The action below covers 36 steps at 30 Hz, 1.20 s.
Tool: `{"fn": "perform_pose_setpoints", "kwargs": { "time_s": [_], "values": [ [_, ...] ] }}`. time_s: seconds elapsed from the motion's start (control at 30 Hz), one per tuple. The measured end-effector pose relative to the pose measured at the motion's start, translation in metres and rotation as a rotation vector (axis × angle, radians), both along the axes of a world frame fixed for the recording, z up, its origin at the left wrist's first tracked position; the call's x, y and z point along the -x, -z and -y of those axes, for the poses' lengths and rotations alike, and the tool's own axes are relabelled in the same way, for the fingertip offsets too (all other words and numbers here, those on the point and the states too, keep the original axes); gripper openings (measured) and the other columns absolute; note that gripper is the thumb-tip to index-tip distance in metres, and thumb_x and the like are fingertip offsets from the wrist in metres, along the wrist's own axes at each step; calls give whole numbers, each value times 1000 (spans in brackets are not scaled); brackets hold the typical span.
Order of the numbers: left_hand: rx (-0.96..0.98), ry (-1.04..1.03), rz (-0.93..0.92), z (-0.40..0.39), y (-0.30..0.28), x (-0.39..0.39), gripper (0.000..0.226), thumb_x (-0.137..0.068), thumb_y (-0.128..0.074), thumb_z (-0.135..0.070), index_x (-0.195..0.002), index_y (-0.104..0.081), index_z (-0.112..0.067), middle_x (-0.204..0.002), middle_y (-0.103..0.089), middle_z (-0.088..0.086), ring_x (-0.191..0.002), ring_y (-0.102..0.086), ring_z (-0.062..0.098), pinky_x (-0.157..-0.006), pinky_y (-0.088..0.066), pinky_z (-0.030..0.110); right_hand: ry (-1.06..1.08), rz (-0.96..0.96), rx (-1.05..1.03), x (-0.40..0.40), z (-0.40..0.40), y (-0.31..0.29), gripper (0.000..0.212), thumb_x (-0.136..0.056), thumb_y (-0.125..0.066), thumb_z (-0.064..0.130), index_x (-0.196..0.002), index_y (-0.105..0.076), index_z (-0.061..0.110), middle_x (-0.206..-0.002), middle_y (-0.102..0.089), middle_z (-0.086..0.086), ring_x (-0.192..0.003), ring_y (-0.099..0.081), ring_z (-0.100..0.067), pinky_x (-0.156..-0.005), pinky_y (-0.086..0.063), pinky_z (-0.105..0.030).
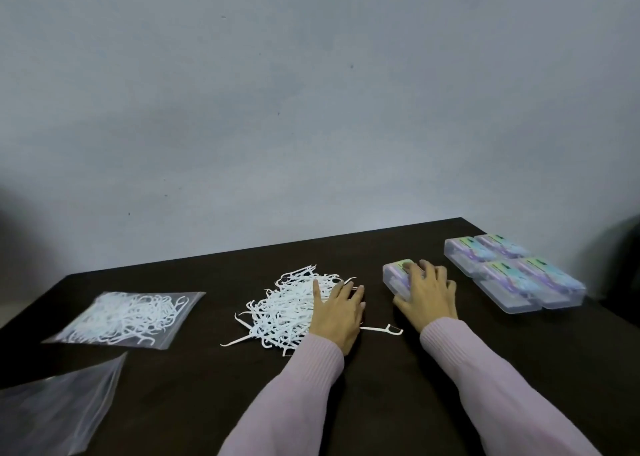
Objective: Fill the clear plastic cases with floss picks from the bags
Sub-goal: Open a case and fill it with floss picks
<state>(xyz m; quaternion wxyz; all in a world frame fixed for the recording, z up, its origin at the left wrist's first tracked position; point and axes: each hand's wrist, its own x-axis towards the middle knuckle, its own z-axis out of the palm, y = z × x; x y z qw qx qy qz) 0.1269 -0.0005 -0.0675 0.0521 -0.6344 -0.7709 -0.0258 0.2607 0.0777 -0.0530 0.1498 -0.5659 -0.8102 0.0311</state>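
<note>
Left hand (337, 311) flat, fingers straight, resting on right edge of loose floss pick pile (287, 308) mid-table. Right hand (427, 292) curled over one clear case (394, 275), gripping it on the dark table (381, 386). Four more cases (512, 272) grouped two by two, far right. One stray pick (384, 330) between the wrists. Full bag (128, 317) at left, empty-looking bag (59, 410) at near-left edge
</note>
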Motion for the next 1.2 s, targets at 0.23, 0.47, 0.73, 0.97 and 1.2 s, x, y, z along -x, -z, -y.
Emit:
{"fn": "perform_pose_setpoints", "kwargs": {
  "time_s": [0.23, 0.47, 0.73, 0.97, 1.2],
  "values": [
    [73, 58, 81, 10, -1, -8, 71, -90, -4, -62, -150, -16, -26, -158, -16, -3, -146, -5, 12, -106, 23, 55, -43, -268, 72, 5, 5, 3, 64, -83, -64, 28, -137, -31, 19, -143, -28, -6, -128, -35, -23, -102, -38, -35],
    [-76, -3, 140, 13, -3, -9, 59, -97, -34, -8, -151, -13, -19, -155, -23, -1, -145, -11, 12, -109, 19, 54, -98, -614, 197, 6, 10, -2, 74, -74, -75, 24, -134, -32, 21, -137, -40, -5, -124, -44, -22, -100, -42, -38],
    [-499, -32, 190, 17, -3, -9, 45, -98, -22, -33, -134, -46, -22, -132, -53, -9, -125, -47, 7, -115, -10, 51, -200, -872, 319, -5, 19, -6, 40, -79, -70, 18, -115, -52, 19, -126, -51, -5, -106, -47, -14, -89, -43, -30],
    [-773, 118, 141, 11, 6, -4, 34, -74, -77, -20, -105, -65, -25, -95, -66, -10, -90, -64, 9, -101, -35, 48, -214, -945, 288, -6, 21, -9, 49, -73, -75, 16, -115, -50, 23, -121, -53, -2, -106, -49, -15, -86, -43, -27],
    [-875, 145, 115, 11, 0, -6, 27, -71, -81, -25, -95, -71, -25, -89, -69, -10, -84, -65, 7, -100, -37, 49, -216, -980, 309, -6, 20, -10, 63, -70, -79, 15, -117, -40, 31, -126, -55, -3, -118, -49, -23, -98, -40, -38]
  ]
}}
